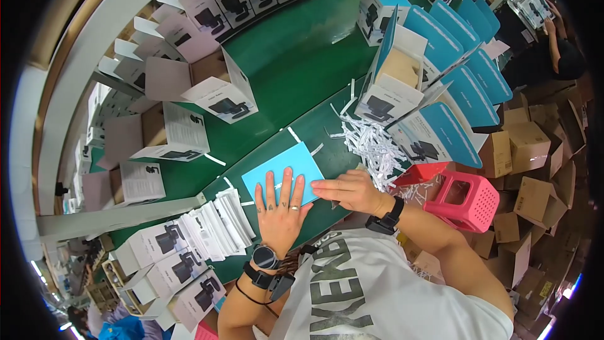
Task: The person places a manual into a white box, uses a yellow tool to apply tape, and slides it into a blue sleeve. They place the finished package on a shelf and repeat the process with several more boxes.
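My left hand (280,204) lies flat, fingers spread, on a thin light-blue rectangular piece (292,164) on the green table. A ring is on one of its fingers. At that piece's right edge is my right hand (351,190), with its foremost fingers stretched onto the blue surface. Its remaining fingers look folded under; small dark and brownish bits show at either side of it, so it seems to hold something I cannot make out. Narrow white strips stick out past the blue piece's far edge. Beside my left hand stands a row of folded white papers (220,226).
A heap of white paper strips (371,148) lies right of my hands, near a pink plastic stool (465,201). Open white boxes with chair pictures (229,101) line the far side; blue-flapped boxes (462,91) stand right. Brown cartons (528,145) pile up beyond. Another person's arm (553,44) shows far right.
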`<action>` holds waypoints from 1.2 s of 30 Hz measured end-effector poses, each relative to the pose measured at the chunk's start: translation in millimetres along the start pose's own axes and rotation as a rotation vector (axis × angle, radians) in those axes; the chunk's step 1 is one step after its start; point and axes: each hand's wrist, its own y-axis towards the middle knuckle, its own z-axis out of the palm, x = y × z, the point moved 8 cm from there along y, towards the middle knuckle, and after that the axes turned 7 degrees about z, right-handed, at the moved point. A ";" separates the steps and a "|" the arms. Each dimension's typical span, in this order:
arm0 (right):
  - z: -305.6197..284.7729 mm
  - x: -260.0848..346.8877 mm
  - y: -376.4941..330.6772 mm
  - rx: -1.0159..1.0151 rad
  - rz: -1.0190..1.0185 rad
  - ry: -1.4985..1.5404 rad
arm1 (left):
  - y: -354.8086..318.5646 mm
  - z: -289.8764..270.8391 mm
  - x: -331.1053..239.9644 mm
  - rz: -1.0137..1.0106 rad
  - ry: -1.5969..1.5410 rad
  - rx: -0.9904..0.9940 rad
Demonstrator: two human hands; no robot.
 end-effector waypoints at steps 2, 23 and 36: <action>-0.2 -5.8 -4.4 -0.018 0.053 0.102 | 1.1 2.6 -0.8 0.016 0.044 -0.003; -56.7 -132.8 -178.1 -0.069 1.106 0.585 | 284.7 62.9 144.5 -0.684 -0.620 -0.292; -12.2 -125.4 -238.1 -0.028 1.387 1.117 | 225.4 -21.8 243.7 -0.472 0.137 0.255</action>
